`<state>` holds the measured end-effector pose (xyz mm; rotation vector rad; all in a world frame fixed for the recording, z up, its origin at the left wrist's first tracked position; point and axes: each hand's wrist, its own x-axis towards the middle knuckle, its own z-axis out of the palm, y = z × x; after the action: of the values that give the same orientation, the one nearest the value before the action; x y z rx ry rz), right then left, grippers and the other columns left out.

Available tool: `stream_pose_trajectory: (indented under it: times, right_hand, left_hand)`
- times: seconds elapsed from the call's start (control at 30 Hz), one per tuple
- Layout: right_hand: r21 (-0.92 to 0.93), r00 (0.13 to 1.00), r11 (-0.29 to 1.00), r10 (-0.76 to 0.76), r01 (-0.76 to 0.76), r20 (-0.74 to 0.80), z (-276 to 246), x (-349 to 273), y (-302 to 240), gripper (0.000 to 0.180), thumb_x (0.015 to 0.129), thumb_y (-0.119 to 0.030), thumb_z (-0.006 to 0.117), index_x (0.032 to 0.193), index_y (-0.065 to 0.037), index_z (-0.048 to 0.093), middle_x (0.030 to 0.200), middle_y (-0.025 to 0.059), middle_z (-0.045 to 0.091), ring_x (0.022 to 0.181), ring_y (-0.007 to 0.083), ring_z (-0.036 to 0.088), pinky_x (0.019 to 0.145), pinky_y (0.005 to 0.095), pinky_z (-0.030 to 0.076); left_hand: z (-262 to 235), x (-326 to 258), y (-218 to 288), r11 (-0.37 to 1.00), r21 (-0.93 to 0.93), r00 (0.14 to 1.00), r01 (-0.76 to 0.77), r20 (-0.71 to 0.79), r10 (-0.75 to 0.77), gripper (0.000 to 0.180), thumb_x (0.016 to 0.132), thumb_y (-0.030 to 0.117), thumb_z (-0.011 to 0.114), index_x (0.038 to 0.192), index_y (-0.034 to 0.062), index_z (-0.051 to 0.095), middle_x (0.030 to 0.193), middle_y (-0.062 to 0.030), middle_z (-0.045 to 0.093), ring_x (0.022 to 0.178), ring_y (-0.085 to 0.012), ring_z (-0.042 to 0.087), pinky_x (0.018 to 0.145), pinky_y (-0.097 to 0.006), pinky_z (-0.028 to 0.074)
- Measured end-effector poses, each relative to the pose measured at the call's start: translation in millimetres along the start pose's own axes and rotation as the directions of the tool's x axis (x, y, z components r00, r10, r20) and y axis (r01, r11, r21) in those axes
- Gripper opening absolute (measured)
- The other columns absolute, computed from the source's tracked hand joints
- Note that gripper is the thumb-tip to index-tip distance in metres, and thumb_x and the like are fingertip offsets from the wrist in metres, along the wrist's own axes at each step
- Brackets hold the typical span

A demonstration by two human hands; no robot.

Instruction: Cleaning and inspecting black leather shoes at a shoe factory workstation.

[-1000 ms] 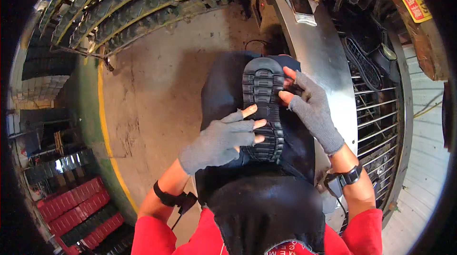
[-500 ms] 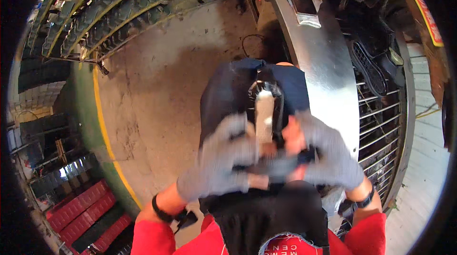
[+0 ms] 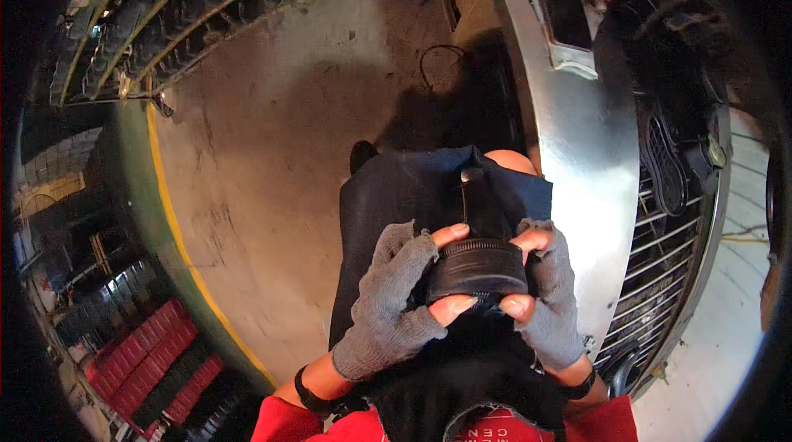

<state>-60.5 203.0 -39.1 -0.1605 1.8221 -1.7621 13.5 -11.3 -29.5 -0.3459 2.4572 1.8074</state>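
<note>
A black shoe (image 3: 478, 273) rests over my lap with its heel end toward me. Stitch-like ridges run along the edge of its black rubber sole. My left hand (image 3: 392, 298) grips the heel from the left, thumb on the near edge and a fingertip on the far side. From the right, my right hand (image 3: 549, 302) holds the same heel in a matching way. Both hands wear grey fingerless knit gloves. The toe end of the shoe lies in shadow against the dark cloth and is hard to make out.
On my right stands a shiny metal bench (image 3: 582, 170) carrying a dark flat panel (image 3: 561, 5). Beyond its edge, a black shoe sole (image 3: 664, 166) lies on a barred metal rack (image 3: 660, 269). Shelving (image 3: 206, 25) fills the far left; red ridged pieces (image 3: 140, 351) are stacked at near left.
The long pale strip on the shoe is no longer visible; black sole now faces up at the heel. My hands, blurred before, have closed around the heel. The view has shifted slightly.
</note>
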Motion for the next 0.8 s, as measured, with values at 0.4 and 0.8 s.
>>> stream_pose_trajectory:
  times: [0.4,0.8]
  right_hand:
    - [0.056,0.977,0.997,0.048,-0.060,0.206,-15,50,0,0.077,0.077,-0.038,0.091,0.139,-0.009,0.055,0.100,-0.0002,0.048,0.088,0.0116,0.047,0.081,0.0254,0.038]
    - [-0.398,0.857,0.795,-0.274,0.457,0.436,-29,-49,-64,0.090,0.077,-0.050,0.083,0.151,-0.006,0.055,0.101,0.0136,0.062,0.087,0.0283,0.065,0.075,0.0394,0.050]
  left_hand:
    - [-27,40,-14,0.995,-0.082,0.969,-0.056,0.236,0.074,0.068,0.087,0.032,0.085,0.144,0.0058,0.060,0.117,-0.0139,0.061,0.110,-0.0288,0.060,0.099,-0.039,0.048]
    - [6,-36,5,0.896,-0.421,0.930,-0.140,0.254,0.264,0.135,0.068,0.066,0.091,0.165,-0.0037,0.028,0.168,-0.0255,0.030,0.160,-0.0412,0.023,0.130,-0.047,0.018]
